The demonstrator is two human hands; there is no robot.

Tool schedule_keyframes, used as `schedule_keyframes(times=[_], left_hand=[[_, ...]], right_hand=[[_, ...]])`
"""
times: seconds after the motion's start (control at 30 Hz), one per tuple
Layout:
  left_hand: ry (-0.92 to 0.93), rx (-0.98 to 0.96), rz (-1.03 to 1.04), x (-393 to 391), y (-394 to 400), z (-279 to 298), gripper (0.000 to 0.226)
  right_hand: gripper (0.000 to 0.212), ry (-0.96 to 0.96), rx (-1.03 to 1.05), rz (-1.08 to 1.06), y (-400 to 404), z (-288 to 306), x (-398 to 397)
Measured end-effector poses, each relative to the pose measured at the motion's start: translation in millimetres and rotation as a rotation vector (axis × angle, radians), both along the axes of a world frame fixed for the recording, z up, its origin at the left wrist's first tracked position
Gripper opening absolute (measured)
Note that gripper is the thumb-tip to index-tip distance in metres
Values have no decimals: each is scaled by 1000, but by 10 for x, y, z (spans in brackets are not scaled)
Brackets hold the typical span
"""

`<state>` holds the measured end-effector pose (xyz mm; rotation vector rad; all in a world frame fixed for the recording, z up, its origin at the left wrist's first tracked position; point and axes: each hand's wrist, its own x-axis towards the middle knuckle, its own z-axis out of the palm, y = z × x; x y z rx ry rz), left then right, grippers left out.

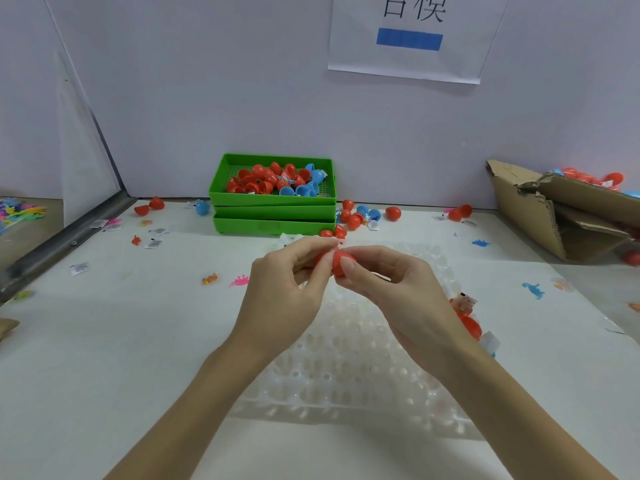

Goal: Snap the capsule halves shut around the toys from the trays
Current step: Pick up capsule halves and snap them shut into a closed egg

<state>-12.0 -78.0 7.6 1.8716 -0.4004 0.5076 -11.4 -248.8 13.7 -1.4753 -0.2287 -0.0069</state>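
Both hands meet above a clear blister tray (346, 375) on the white table (138, 341): the left hand (280, 299) and right hand (398, 289) pinch a red capsule (341, 263) between their fingertips. Behind stand stacked green trays (273, 209) holding red and blue capsule halves (273, 180). Loose halves, small toys (239, 280) and labels litter the table; a torn cardboard box (554, 216) lies right.

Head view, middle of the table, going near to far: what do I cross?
Clear plastic blister tray → left hand and right hand gripping a red capsule → stacked green trays of red and blue capsule halves → paper sign on the wall.
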Motion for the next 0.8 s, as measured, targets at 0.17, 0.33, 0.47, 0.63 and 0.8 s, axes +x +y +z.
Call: schedule_keyframes(times=[0.17, 0.33, 0.47, 0.63, 0.8], left_hand=[[43, 31, -98, -18, -20, -1, 45], [-46, -9, -82, -17, -6, 11, 36], [-80, -42, -98, -3, 37, 40, 34], [-97, -81, -114, -12, 54, 76, 37], [-150, -1, -85, -11, 40, 92, 35]], right_hand=[[23, 4, 39, -23, -53, 25, 16], [22, 9, 70, 16, -59, 53, 10], [23, -14, 81, 50, -71, 84, 3], [22, -100, 0, 29, -83, 135, -12], [20, -178, -107, -14, -70, 143, -38]])
